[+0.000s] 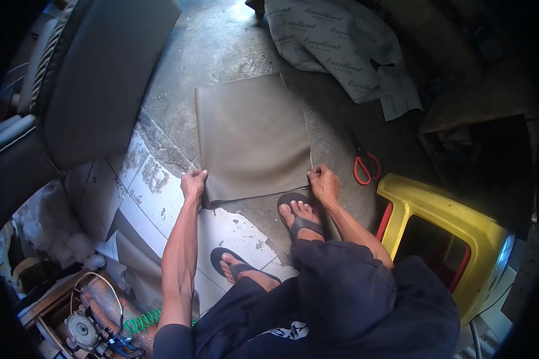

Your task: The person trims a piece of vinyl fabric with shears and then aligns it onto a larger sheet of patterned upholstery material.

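A squarish piece of brown-grey upholstery material (254, 137), smooth like vinyl or leather, lies on the floor in front of my feet. My left hand (193, 182) pinches its left edge close to the near corner. At the opposite side, my right hand (324, 182) has its fingers closed on the right edge near the other corner. The sheet looks folded over along its left side, and its near edge bows slightly between my hands. Right of the sheet lies a pair of scissors with red handles (366, 169), its blades in shadow.
A yellow plastic stool (443, 209) stands at the right. A printed grey sheet (335, 45) lies at the far right. Upholstered brown furniture (96, 78) rises at the left, above white stuffing (54, 224). A wooden box with machine parts (81, 329) and a green coiled hose (144, 321) sits lower left.
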The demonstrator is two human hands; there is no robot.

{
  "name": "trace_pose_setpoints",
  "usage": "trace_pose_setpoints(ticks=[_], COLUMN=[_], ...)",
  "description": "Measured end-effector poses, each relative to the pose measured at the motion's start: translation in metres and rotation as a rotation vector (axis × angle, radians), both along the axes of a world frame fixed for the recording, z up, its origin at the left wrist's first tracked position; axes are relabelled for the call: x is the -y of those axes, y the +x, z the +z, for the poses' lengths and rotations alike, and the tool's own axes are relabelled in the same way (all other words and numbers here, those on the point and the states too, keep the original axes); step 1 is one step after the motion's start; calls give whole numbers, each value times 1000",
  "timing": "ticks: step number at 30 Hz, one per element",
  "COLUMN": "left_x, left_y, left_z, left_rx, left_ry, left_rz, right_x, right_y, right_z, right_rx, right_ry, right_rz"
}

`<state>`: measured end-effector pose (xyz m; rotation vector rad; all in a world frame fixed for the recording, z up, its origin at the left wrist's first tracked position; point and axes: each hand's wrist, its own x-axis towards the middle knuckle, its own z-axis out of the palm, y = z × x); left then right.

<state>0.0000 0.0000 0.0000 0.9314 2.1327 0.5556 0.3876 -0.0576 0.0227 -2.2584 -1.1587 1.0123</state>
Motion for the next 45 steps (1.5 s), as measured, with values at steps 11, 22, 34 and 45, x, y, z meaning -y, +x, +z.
trace_pose_setpoints(ticks=[11,22,34,45], left_x=[0,-3,-3,-57], left_y=[0,1,-1,-8], left_z=[6,3,2,27], left_rx=[-26,-47,-62,-363], left_ry=[-12,-65,-31,169], left_rz=[-34,-79,-76,-151], right_x=[8,8,6,-38], right_y=[0,11,-11,-37], right_z=[5,2,4,7], right_rx=[34,-7,171,-513], right_ry=[-49,-46,98,-161], right_rz=[38,58,103,-239])
